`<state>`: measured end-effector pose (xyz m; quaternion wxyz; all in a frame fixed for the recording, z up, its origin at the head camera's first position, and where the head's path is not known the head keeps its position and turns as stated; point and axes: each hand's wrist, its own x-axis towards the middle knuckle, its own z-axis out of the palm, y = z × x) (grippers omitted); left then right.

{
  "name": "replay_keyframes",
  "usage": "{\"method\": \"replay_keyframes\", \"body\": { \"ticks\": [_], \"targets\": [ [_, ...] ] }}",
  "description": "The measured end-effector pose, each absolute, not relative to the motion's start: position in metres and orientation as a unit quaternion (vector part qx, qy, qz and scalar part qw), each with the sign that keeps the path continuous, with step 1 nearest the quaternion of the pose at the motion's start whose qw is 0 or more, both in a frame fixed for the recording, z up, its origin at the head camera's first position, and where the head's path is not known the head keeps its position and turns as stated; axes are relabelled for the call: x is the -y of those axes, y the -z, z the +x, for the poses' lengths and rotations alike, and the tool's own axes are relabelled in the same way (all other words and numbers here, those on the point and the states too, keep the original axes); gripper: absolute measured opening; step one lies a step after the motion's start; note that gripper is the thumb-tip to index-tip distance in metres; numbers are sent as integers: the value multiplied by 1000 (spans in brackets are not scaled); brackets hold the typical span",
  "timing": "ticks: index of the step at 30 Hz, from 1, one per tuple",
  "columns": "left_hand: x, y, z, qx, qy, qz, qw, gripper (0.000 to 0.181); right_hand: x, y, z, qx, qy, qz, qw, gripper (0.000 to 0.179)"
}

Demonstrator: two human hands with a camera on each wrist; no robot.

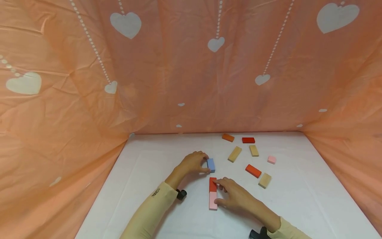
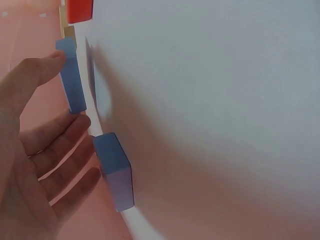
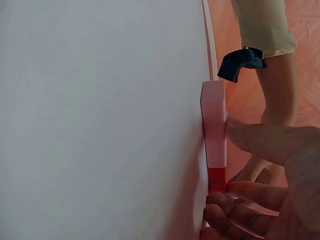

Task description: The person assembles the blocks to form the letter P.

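Note:
My left hand (image 1: 194, 162) pinches a blue block (image 1: 211, 164) by its ends, thumb at one end and a finger at the other. In the left wrist view that blue block (image 2: 72, 80) appears raised off the table, and a second blue block (image 2: 116, 170) stands by the other fingers; the head view does not show it distinctly. Closer to me, a red block (image 1: 213, 185) and a pink block (image 1: 213, 201) lie end to end. My right hand (image 1: 235, 196) rests beside them, forefinger at the red block, thumb against the pink block's side (image 3: 215, 130).
Several loose blocks lie to the right and back: an orange block (image 1: 228, 137), red blocks (image 1: 253, 171), wooden-coloured blocks (image 1: 234, 154) and a small pink block (image 1: 271, 160). A white cloth (image 1: 155, 156) covers the table. Orange sheeting (image 1: 185, 66) with hearts hangs behind and at both sides.

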<state>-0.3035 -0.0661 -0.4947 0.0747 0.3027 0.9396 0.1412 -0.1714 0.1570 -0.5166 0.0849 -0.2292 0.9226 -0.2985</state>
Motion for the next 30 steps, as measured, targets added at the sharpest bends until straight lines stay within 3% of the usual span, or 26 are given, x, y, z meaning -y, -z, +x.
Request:
{"method": "replay_keyframes", "body": {
  "ticks": [30],
  "targets": [
    [63, 491, -291, -926, -115, 345, 102, 53, -157, 517, -173, -922, 297, -233, 83, 70]
  ]
}}
